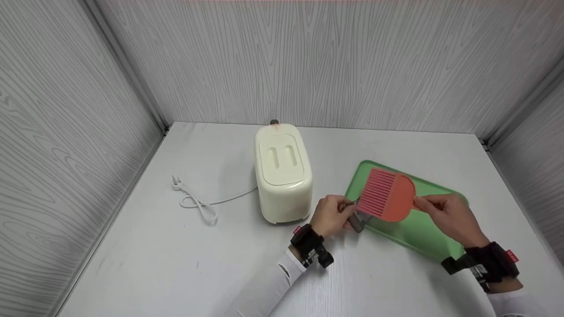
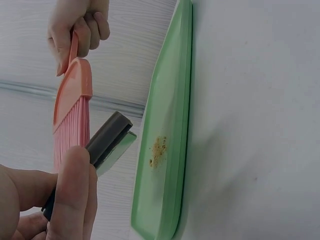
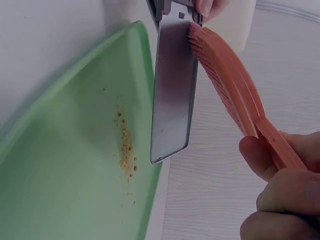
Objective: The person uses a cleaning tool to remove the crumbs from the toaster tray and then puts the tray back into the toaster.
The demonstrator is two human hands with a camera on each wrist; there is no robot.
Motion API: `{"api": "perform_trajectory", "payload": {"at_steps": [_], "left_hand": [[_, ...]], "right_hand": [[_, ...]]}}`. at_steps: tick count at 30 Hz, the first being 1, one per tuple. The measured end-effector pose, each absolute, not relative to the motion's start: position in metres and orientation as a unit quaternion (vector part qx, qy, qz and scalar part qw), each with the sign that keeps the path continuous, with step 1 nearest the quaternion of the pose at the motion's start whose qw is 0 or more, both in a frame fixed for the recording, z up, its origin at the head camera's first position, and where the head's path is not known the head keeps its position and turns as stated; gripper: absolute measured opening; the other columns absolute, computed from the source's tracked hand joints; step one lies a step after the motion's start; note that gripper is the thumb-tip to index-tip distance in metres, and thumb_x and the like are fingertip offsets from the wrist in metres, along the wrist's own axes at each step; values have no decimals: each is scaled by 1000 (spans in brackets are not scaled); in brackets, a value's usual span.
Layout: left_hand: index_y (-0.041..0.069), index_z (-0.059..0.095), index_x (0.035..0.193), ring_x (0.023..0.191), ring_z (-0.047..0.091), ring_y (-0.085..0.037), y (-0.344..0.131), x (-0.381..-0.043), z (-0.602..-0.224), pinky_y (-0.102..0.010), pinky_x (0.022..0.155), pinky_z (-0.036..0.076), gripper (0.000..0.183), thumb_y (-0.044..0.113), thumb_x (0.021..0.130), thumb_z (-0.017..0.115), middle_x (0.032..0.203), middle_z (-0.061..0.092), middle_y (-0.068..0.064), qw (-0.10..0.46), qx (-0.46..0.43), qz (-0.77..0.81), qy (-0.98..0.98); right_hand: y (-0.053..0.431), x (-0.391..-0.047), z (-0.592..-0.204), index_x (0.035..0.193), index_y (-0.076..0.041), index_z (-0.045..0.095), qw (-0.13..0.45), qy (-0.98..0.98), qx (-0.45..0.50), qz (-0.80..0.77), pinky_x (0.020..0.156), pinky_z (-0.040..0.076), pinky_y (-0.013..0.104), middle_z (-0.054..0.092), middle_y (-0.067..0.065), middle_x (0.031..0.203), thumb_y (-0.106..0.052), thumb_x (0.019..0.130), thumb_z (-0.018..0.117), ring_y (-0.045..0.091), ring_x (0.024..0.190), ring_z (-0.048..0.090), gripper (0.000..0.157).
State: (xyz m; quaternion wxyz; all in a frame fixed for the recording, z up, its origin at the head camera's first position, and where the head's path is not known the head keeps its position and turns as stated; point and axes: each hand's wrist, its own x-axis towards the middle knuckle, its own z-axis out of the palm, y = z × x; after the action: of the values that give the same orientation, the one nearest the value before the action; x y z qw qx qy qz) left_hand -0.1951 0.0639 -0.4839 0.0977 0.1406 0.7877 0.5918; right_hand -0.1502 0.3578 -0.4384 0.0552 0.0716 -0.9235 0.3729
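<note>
My left hand (image 1: 329, 216) pinches the dark end of a narrow metal crumb tray (image 3: 172, 100), which hangs tilted over the near left edge of a green tray (image 1: 425, 237). In my right hand (image 1: 454, 218) is the handle of a small orange brush (image 1: 400, 200) with pink bristles. Seen from the right wrist, the bristle tips meet the crumb tray's surface near its held end. Brown crumbs (image 3: 126, 145) lie scattered on the green tray below. From the head, the brush hides much of the crumb tray.
A cream toaster (image 1: 284, 176) with a lid on top stands left of the green tray. Its white cord (image 1: 229, 199) runs left to a loosely looped end with a plug (image 1: 177, 184). Wood-grain panels (image 1: 317, 66) wall the table at the back and sides.
</note>
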Motion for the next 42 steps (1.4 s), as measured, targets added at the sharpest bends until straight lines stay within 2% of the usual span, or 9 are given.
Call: {"api": "perform_trajectory", "payload": {"at_steps": [7,12,16,21,26,30,35,39,42], "left_hand": [[-1,75,103,51,67,-12,64,-196,-485,-40,57,65,14,10,101,67,70,66,1,97,146,589,789],[-1,76,106,50,65,-10,64,-196,-487,-38,56,65,15,9,101,66,72,70,-1,96,144,588,790],[-1,76,107,50,65,-10,64,-197,-488,-32,52,63,15,8,101,66,73,71,-1,92,145,587,791],[-1,76,109,49,66,-11,64,-197,-487,-25,49,60,16,8,101,66,72,70,-1,85,150,583,794],[-1,76,107,48,64,-10,64,-196,-486,-24,47,59,15,8,101,66,72,69,0,87,151,585,792],[-1,76,105,47,63,-8,64,-196,-486,-25,47,59,14,8,101,66,71,69,-1,89,156,586,790],[-1,77,104,48,63,-9,63,-196,-486,-26,48,60,14,8,101,66,71,69,-1,94,155,585,790],[-1,77,103,49,65,-10,63,-197,-486,-26,48,60,14,8,101,66,71,70,-1,92,150,584,793],[0,77,103,49,64,-10,64,-197,-486,-25,48,60,14,9,101,66,72,70,-1,91,146,584,793]], "right_hand": [[366,-153,-443,119,-10,78,-9,-929,64,363,85,49,13,78,6,110,-39,107,58,-9,98,66,38],[377,-157,-442,119,-13,79,-27,-936,68,344,88,50,19,78,5,112,-42,107,56,-9,100,64,39],[385,-158,-440,118,-13,79,-32,-942,59,328,81,49,21,78,7,113,-45,106,56,-11,97,61,41],[396,-158,-439,117,-11,79,-25,-952,52,299,75,48,25,78,10,111,-46,106,57,-3,94,63,44],[405,-160,-439,117,-9,79,-20,-957,46,285,73,47,24,78,12,110,-46,106,57,-2,91,62,45],[411,-159,-438,116,-6,79,-15,-960,39,276,62,39,23,78,14,109,-47,106,56,1,79,57,48],[416,-158,-437,117,-2,78,5,-965,29,262,54,30,25,78,14,100,-45,106,57,8,63,44,49],[418,-157,-436,118,1,76,28,-967,16,251,53,33,24,77,13,93,-44,105,58,10,63,44,51],[420,-156,-434,119,2,75,47,-968,13,248,56,38,23,77,17,96,-43,105,59,6,68,50,49]]}}
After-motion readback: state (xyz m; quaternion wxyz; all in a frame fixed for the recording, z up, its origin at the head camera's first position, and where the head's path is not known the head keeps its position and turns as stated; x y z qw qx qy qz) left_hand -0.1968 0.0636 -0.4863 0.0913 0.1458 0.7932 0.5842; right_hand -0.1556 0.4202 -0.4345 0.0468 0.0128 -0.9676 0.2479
